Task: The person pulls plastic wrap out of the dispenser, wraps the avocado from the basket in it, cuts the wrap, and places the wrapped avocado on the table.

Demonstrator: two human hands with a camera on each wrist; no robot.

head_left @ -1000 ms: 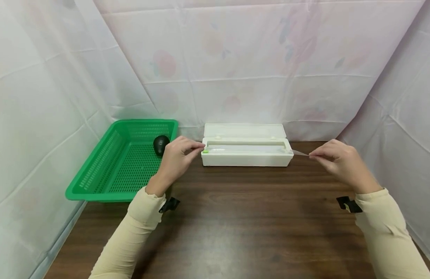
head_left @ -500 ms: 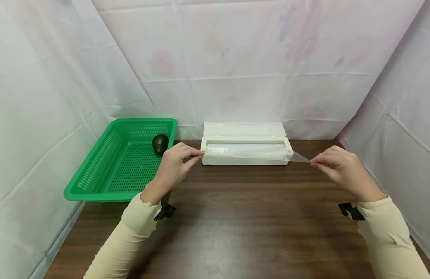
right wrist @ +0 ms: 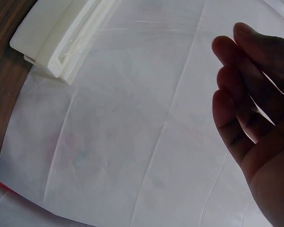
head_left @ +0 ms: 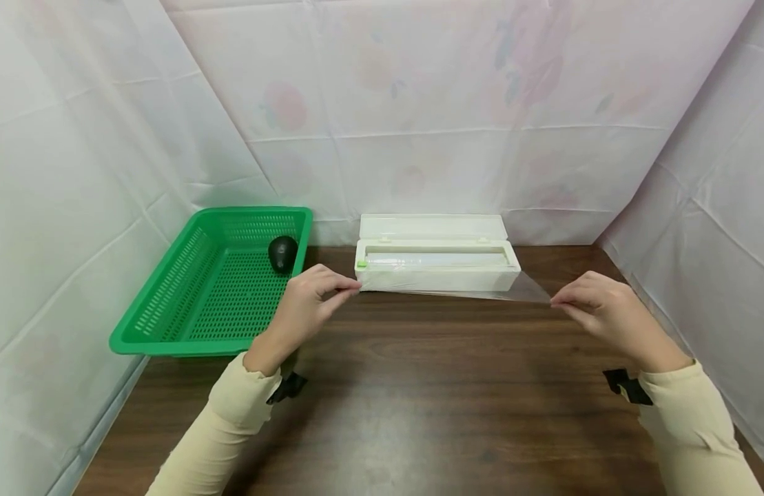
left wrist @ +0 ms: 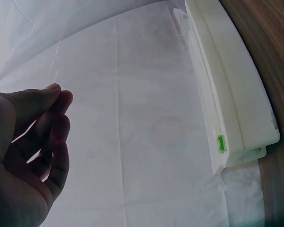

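A sheet of clear plastic wrap (head_left: 530, 289) stretches from a white wrap dispenser box (head_left: 437, 280) toward me. My left hand (head_left: 307, 303) pinches its left corner between thumb and forefinger, just off the box's front left end. At the other corner, my right hand (head_left: 611, 313) pinches the film to the right of the box. The dispenser's lid (head_left: 432, 226) stands tipped back, and the wrap roll (head_left: 436, 260) shows inside. A small green slider (head_left: 362, 264) sits at the left end of the box, also visible as a green slider (left wrist: 221, 144) in the left wrist view.
A green perforated basket (head_left: 152, 341) stands on the left, holding a dark avocado-shaped item (head_left: 283, 254) near its right wall. The dark wooden table (head_left: 419, 399) runs up to a pale patterned cloth (head_left: 413, 96) behind and at both sides.
Both hands have drawn back toward me from the box, pulling the plastic wrap out over its front edge. The box and basket stay in place.
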